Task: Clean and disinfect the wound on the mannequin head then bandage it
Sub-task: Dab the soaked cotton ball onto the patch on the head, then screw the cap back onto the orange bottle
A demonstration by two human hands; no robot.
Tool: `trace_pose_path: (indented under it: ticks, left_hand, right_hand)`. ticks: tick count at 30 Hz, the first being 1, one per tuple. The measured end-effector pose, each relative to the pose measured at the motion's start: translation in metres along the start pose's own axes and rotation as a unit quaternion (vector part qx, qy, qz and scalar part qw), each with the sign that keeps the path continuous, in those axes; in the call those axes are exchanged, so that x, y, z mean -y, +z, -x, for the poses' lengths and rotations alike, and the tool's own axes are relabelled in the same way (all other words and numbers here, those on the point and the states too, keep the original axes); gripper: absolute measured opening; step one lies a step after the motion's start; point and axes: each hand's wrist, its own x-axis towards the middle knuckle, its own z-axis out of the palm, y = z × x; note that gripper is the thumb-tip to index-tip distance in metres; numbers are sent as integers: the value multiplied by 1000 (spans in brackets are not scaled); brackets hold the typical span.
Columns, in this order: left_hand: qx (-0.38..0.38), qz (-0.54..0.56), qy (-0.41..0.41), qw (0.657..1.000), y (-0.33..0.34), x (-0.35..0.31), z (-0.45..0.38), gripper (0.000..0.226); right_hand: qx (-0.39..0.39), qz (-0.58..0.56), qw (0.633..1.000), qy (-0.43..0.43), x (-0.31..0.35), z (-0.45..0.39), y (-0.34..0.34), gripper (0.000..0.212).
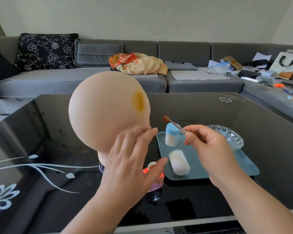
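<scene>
Disinfecting underway — right hand [208,146] pinching metal tweezers [175,124] with brown-soaked cotton ball [165,118], just beside yellow-stained wound [138,102]; left hand [130,157] spread flat, steadying peach mannequin head [105,108]. Next: dab gently onto wound.

A pale, bare wall [176,17] is seen behind a long grey sofa [91,81] that runs the width of the room and turns a corner at the right. A black cushion with a white floral print [46,51] and a grey cushion [98,54] are propped against its back. An orange and cream cloth [139,63] is heaped on the seat, while papers, bags and small clutter [264,68] are scattered over the right end. A glossy black table [243,124] with white flower motifs fills the foreground, lit by soft daylight.
</scene>
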Motion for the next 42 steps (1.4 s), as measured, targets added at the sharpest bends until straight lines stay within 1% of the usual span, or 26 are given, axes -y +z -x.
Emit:
trace_pose_path:
  ticks: [3, 5, 7, 9, 13, 18, 21, 23, 29, 33, 37, 42]
  left_hand:
    - [112, -7, -67, 991, 13, -1, 15, 77]
    - [184, -12, -115, 976, 20, 3, 24, 88]
    - [240, -13, -157, 958, 28, 9, 35, 93]
    - [266, -12, -193, 944, 34, 15, 43, 89]
    - [297, 15, -245, 923, 41, 21, 49, 73]
    - [307, 22, -253, 917, 45, 22, 51, 56]
    - [310, 28, -255, 915, 46, 22, 51, 41]
    - [305, 38, -255, 917, 46, 22, 51, 36]
    - [264, 100, -258, 924, 46, 13, 41, 36]
    - [230, 144, -274, 923, 48, 3, 33, 41]
    - [218, 156, -278, 923, 54, -6, 28, 39]
    - [207, 171, -279, 922, 62, -15, 25, 39]
  right_hand:
    - [-14, 9, 1000, 8, -9, 4, -10, 26]
    - [-18, 18, 999, 23, -15, 5, -16, 28]
    - [-24, 14, 999, 29, -20, 4, -21, 30]
    - [-33, 6, 999, 34, -25, 3, -26, 30]
    - [-42, -1, 998, 57, -35, 3, -36, 29]
    - [-64, -1, 994, 91, -46, -2, -49, 19]
    - [-89, 16, 992, 87, -49, -7, -59, 19]
    - [-108, 10, 990, 96, -53, -12, -66, 19]
    - [-166, 16, 981, 103, -73, -26, -92, 12]
    - [-196, 40, 973, 118, -90, -32, -106, 12]
    - [-215, 80, 965, 130, -108, -34, -115, 12]
    - [-220, 137, 955, 143, -126, -36, -124, 14]
